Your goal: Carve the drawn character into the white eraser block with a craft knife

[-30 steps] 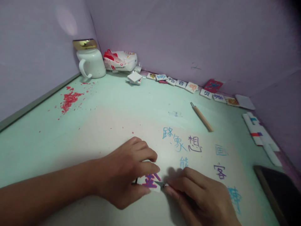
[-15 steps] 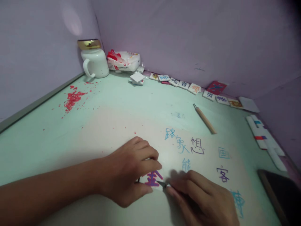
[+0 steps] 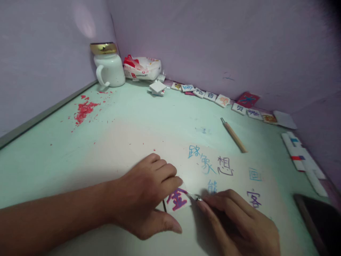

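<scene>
A small white tile (image 3: 178, 200) with a purple and red character lies on the table near the bottom centre, slightly turned. My left hand (image 3: 151, 195) rests over its left side, index fingertip on the top edge and thumb stretched out below, apart from the tile. From the right, my right hand (image 3: 237, 220) pinches a knife (image 3: 196, 197) by its metal collar. The thin blade points left and meets the upper right part of the character. My palm hides the knife's handle.
Characters in blue and purple (image 3: 225, 166) mark the table. A wooden-handled carving tool (image 3: 234, 136) lies beyond them. Red shavings (image 3: 84, 112), a white mug (image 3: 110, 70), a tissue pack (image 3: 142, 68) and small tiles (image 3: 210, 96) stand behind. White markers (image 3: 299, 156) and a dark device (image 3: 317, 222) are right.
The tile has turned anticlockwise and sits a little further right. My left thumb has moved off it, downward and right. The blade has shifted up to the character's upper right.
</scene>
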The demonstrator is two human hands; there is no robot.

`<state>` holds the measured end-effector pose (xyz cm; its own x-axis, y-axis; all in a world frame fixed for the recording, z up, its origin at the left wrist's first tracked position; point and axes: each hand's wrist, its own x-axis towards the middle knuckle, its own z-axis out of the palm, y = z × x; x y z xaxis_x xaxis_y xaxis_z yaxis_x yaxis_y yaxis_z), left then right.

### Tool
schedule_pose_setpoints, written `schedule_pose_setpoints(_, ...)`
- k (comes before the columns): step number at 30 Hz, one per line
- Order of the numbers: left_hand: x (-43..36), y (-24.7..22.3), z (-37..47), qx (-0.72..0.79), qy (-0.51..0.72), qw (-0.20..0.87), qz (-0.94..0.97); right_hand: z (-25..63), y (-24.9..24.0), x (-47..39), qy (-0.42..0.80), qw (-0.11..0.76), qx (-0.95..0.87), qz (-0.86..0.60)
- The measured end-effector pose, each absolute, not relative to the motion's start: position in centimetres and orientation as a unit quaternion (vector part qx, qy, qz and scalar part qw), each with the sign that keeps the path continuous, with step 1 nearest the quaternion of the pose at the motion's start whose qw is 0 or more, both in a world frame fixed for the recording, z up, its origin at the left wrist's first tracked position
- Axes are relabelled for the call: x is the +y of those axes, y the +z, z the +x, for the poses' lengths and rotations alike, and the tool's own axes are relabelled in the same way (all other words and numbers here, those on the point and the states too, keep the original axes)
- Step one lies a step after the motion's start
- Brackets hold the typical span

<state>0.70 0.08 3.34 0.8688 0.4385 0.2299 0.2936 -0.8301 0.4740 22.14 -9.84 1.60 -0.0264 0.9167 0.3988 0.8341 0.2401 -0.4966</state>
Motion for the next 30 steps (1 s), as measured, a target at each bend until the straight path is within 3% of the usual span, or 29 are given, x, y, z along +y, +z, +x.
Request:
schedule_pose_setpoints(23,0.14,3.64,0.60,0.152,0.148,0.249,0.945,21.88,1.80,-9.55,0.077,0.350,-0.701,-0.616)
schedule_pose_setpoints(30,0.08,3.62,0.62,0.208,0.158,0.252,0.932,22.01,1.74,-9.51,0.102,0.370,-0.700,-0.602)
